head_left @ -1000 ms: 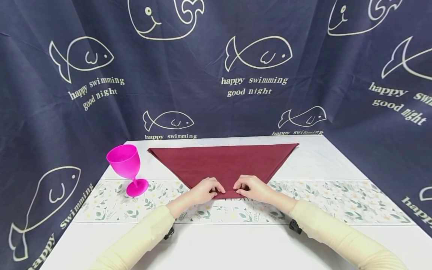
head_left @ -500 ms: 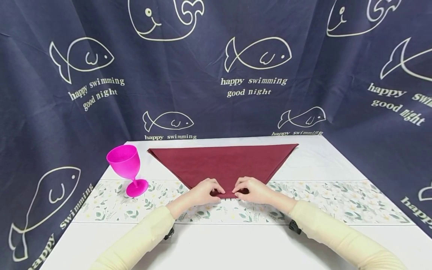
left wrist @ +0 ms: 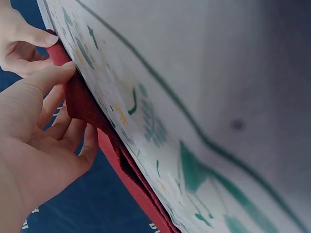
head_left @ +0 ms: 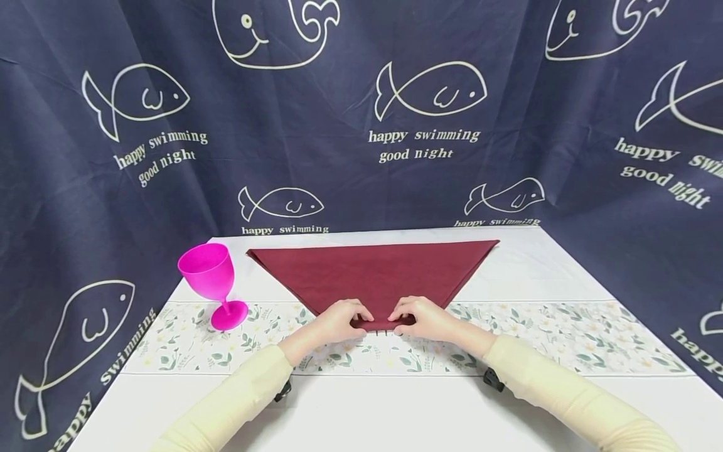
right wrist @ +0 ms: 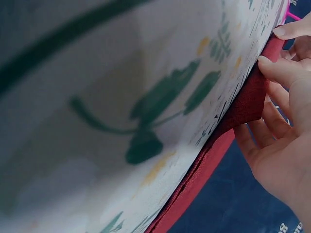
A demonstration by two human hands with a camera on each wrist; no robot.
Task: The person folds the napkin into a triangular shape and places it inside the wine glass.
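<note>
A dark red cloth napkin (head_left: 373,270) lies folded on the table, its long straight edge at the far side and its sides narrowing toward me. At its short near edge my left hand (head_left: 341,320) pinches the rolled fold between thumb and fingers. My right hand (head_left: 426,319) pinches the same fold a little to the right, leaving a small gap between the hands. In the left wrist view the thumb of the left hand (left wrist: 48,111) presses on the turned-up red edge (left wrist: 82,99). The right wrist view has the right hand (right wrist: 286,111) with its thumb likewise on the fold.
A bright pink plastic goblet (head_left: 209,273) stands upright to the left of the napkin. A floral-printed band (head_left: 565,339) crosses the white table (head_left: 384,414). Behind and at both sides hangs a dark blue curtain (head_left: 350,144) with fish drawings.
Both hands have shifted their fingers slightly at the near edge, and that edge has rolled a little farther away from me. The goblet has stayed put.
</note>
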